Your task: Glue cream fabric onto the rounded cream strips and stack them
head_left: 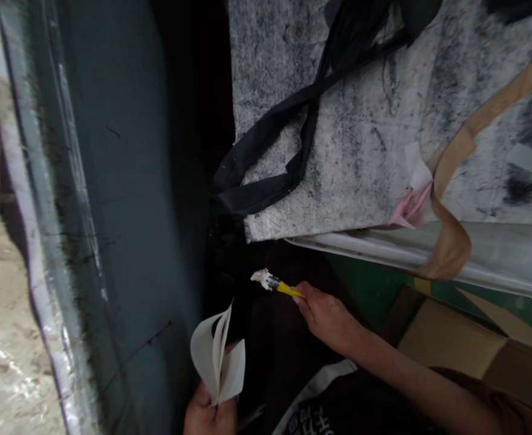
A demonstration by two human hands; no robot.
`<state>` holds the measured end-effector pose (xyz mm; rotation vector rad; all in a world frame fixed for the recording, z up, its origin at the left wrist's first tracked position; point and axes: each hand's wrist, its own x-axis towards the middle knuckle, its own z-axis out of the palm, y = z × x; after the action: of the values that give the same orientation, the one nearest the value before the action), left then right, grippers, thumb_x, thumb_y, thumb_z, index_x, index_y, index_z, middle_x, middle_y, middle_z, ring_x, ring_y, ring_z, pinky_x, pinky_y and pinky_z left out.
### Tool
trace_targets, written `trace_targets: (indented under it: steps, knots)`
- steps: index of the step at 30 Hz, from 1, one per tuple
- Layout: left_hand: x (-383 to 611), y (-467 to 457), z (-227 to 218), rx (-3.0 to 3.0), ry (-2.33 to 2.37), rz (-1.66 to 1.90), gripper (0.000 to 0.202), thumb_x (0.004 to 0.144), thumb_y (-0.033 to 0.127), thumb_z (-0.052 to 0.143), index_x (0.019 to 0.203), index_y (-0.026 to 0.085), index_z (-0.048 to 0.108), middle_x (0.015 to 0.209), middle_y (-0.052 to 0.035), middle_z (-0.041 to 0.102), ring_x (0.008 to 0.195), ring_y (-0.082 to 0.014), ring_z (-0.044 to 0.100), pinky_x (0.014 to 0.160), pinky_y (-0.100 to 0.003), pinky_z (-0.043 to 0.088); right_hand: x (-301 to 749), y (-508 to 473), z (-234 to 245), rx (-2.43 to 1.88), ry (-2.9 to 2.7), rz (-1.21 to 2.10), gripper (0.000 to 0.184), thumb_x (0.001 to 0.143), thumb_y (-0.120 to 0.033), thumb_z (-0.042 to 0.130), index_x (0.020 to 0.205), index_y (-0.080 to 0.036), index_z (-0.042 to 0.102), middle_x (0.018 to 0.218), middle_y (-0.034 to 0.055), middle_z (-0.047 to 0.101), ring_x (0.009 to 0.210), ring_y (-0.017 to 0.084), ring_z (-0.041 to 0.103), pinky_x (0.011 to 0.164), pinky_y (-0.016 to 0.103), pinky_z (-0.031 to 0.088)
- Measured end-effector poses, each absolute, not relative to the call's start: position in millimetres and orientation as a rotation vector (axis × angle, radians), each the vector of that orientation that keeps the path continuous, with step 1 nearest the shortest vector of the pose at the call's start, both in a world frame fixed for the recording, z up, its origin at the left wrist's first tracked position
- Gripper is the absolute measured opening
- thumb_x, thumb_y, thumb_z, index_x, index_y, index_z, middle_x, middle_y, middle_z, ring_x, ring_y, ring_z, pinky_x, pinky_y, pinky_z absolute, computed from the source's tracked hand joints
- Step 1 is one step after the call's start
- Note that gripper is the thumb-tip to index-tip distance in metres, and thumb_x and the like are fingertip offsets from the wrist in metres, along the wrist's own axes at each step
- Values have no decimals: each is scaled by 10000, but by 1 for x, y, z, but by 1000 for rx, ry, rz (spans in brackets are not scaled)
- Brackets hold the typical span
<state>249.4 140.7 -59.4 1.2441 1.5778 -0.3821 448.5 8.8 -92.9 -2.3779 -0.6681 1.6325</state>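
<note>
In my right hand [327, 315] is a small brush [288, 289] with a yellow handle. Whitish paste or glue clumps on its bristles, which point left over a dark area. My left hand [211, 414], lower and further left, pinches several white paper pieces [220, 362] at their bottom ends. These pieces curl and fan apart at the top. A gap separates the brush from the papers.
A stained grey-white board [352, 163] carries a black fabric strap [266, 121], a brown paper strip [456, 157] and a crumpled pink scrap [408, 208]. An open cardboard box [451, 338] stands lower right. A grey-green panel [125, 151] rises on the left.
</note>
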Motion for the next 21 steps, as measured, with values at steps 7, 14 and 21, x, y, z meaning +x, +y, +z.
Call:
trace_targets:
  steps: [7, 14, 21]
  knots:
    - [260, 129, -59, 1146, 1635, -208, 321, 544, 423, 724, 754, 181, 709, 761, -36, 730, 881, -264, 663, 806, -292, 511, 454, 6, -101, -2434, -726, 1602, 180, 940, -237, 321, 964, -174, 488, 896, 73, 653, 777, 188, 642, 637, 257, 406]
    - [258, 131, -68, 1258, 1452, -397, 381, 650, 330, 610, 975, 149, 692, 927, -74, 726, 929, -243, 658, 808, -251, 504, 456, 12, -113, -2429, -772, 1551, 176, 915, -314, 393, 963, -185, 502, 856, 53, 656, 743, 185, 651, 621, 259, 431]
    - [255, 148, -126, 1995, 1334, -367, 321, 782, 228, 418, 958, 136, 669, 1049, -142, 669, 1119, -267, 556, 1020, -369, 369, 451, 4, -141, -2459, -710, 1581, 217, 901, -312, 397, 1003, -187, 542, 819, 51, 675, 698, 171, 657, 579, 241, 450]
